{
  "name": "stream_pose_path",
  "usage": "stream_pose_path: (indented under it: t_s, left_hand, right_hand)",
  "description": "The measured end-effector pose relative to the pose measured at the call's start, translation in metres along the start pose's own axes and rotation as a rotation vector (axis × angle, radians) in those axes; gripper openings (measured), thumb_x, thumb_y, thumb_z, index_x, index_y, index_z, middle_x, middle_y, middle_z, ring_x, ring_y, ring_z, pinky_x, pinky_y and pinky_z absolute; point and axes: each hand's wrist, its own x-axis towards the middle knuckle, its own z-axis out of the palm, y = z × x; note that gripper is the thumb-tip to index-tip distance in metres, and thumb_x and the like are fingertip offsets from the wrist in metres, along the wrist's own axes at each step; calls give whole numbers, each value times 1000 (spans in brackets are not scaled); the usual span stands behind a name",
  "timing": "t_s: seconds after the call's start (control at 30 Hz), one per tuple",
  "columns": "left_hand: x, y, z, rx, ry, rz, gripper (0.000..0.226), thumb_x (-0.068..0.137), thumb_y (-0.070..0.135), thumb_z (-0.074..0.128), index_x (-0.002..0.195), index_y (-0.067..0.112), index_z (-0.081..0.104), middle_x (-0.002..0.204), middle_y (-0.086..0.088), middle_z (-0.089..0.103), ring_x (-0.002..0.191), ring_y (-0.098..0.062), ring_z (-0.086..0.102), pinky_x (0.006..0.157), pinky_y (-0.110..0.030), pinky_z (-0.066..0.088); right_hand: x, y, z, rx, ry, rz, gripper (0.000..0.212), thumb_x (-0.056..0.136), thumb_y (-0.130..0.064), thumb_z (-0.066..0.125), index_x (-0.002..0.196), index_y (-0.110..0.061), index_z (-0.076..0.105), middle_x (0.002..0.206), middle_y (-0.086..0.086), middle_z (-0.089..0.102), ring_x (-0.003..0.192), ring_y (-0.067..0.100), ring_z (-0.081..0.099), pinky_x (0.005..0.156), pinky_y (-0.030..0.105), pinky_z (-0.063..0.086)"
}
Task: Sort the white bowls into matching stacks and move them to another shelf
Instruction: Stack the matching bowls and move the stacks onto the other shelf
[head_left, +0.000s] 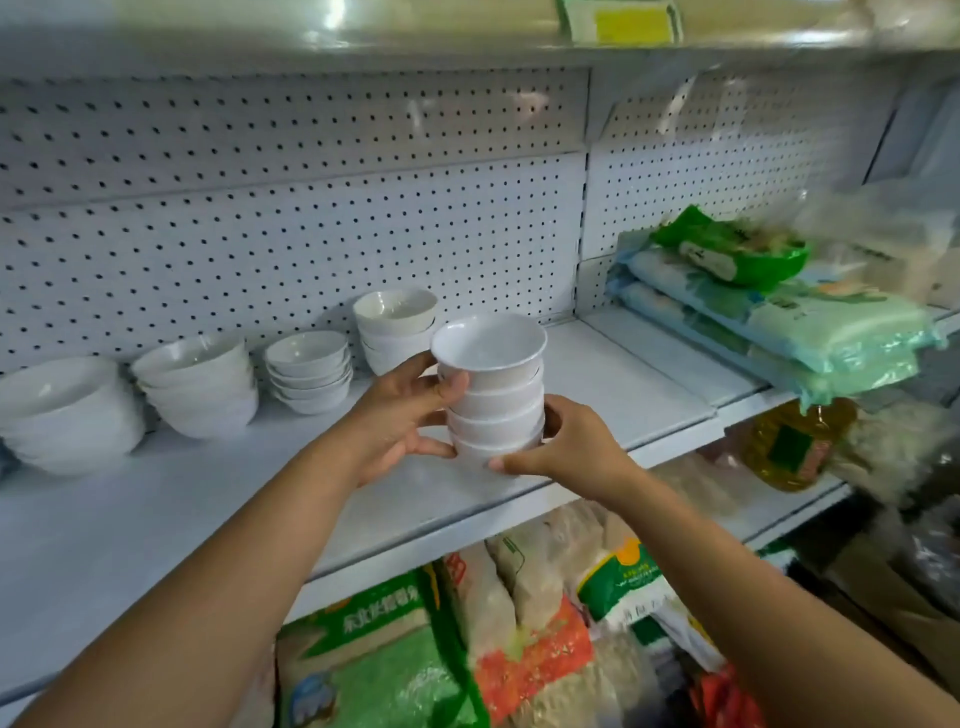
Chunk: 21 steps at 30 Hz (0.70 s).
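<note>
You hold a tall stack of small white plastic-looking bowls (491, 395) between both hands, just above the front of the pale metal shelf (156, 499). Your left hand (402, 415) wraps the stack's side, thumb pressed high, probably to keep the upper bowls from tipping. Your right hand (566, 447) cups the lowest bowl to carry the weight. Four other stacks of white bowls (306, 371) sit along the pegboard back wall, grouped by shape, so sorting looks well advanced.
</note>
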Motion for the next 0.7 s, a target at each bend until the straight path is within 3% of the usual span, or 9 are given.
stream_pose_path:
  t_s: [0.1, 0.27, 0.43, 0.7]
  left_hand:
    - [35, -10, 6, -45, 43, 8, 69, 65, 45, 87, 130, 34, 65, 119, -1, 74, 114, -33, 68, 82, -59, 60]
    - [78, -27, 7, -79, 118, 29, 62, 78, 36, 87, 134, 33, 61, 127, 2, 72, 122, -31, 66, 80, -54, 60]
    - [114, -35, 4, -30, 187, 39, 78, 64, 45, 91, 135, 35, 61, 134, 2, 67, 124, -23, 65, 84, -59, 61]
    - [163, -40, -10, 44, 273, 48, 91, 61, 56, 91, 142, 38, 54, 136, 0, 64, 125, -18, 63, 85, -54, 62]
  right_hand:
    - [39, 21, -14, -38, -32, -1, 67, 51, -47, 96, 108, -28, 68, 97, -12, 74, 89, 7, 69, 76, 26, 55]
    - [85, 42, -25, -42, -122, -2, 65, 56, -39, 98, 112, -30, 66, 101, -13, 73, 90, 6, 68, 74, 22, 53]
    - [123, 64, -27, -21, -153, 0, 60, 58, -32, 97, 111, -28, 68, 100, -12, 74, 90, 6, 69, 75, 23, 51]
    - [173, 82, -20, 8, -149, -4, 61, 60, -34, 97, 113, -36, 65, 104, -18, 73, 97, 4, 68, 82, 23, 54]
